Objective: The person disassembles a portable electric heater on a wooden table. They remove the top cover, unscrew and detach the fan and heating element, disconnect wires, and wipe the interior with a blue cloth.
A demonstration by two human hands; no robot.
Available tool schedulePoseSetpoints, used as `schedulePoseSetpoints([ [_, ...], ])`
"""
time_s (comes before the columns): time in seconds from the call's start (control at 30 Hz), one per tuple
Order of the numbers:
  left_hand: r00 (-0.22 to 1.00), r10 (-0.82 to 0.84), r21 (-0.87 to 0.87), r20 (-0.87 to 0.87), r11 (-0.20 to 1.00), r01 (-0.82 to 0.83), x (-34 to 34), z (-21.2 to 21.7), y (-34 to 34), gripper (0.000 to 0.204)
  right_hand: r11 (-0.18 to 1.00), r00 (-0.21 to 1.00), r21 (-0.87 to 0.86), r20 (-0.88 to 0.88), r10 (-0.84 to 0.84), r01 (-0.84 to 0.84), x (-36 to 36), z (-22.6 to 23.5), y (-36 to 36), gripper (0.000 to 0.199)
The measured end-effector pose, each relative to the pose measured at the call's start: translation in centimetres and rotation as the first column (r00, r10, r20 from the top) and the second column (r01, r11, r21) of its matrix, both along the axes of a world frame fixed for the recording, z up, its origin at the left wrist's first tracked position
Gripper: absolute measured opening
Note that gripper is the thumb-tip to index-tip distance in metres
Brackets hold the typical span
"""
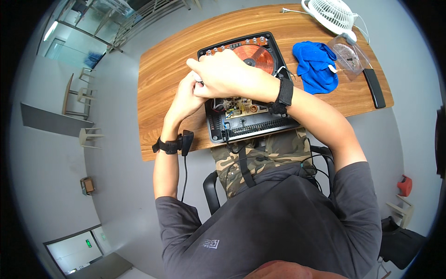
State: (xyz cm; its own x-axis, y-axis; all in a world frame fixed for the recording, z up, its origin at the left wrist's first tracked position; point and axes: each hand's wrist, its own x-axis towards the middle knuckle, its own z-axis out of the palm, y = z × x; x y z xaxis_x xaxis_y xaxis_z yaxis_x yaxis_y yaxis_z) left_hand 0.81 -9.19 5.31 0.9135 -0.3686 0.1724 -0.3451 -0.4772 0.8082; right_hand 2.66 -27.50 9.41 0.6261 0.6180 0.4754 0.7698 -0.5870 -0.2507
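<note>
An opened induction cooker [216, 132] lies on the wooden table in front of me. Its round copper coil [262, 62] and its circuit board [240, 108] are exposed. Above its left side my two hands meet. My right hand [222, 73] is closed, crossing over the cooker with its fingers curled against the left one. Below and to the left, my left hand [186, 96] is closed too. A small whitish bit shows between them, but the fingers hide most of it and I cannot tell what it is.
On the right lie a crumpled blue cloth [317, 65], a clear plastic bag [347, 56] and a black bar-shaped object [374, 88]. A white fan [331, 15] stands at the far right corner. The wooden table's [160, 79] near edge runs just above my lap.
</note>
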Motion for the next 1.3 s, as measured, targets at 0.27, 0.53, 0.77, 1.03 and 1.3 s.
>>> schedulePoseSetpoints([
  [0.27,0.997,0.079,0.046,0.005,0.996,-0.079,-0.7,0.3,-1.0,0.026,0.988,0.999,-0.151,0.005,-0.045,0.045,0.4,1.3,0.0,0.042],
  [0.53,0.999,0.022,-0.084,0.027,0.996,-0.02,-0.2,0.2,-1.6,0.026,0.997,1.0,-0.074,-0.014,-0.026,0.025,1.1,0.4,-0.8,0.033],
  [0.77,0.998,0.03,-0.105,-0.058,0.994,-0.036,-0.5,-0.6,-0.2,0.026,0.999,0.999,-0.032,-0.025,-0.022,0.021,-0.2,0.7,-0.7,0.037],
  [1.03,0.985,0.162,-0.005,0.063,0.987,-0.162,-0.9,0.1,-2.0,0.041,0.986,0.989,-0.08,0.023,-0.146,0.148,0.2,0.0,0.3,0.035],
  [1.3,0.998,0.041,-0.031,-0.049,0.999,-0.042,-0.4,-1.2,-0.4,0.033,0.996,0.996,-0.031,0.011,-0.087,0.088,0.1,0.3,0.9,0.033],
])
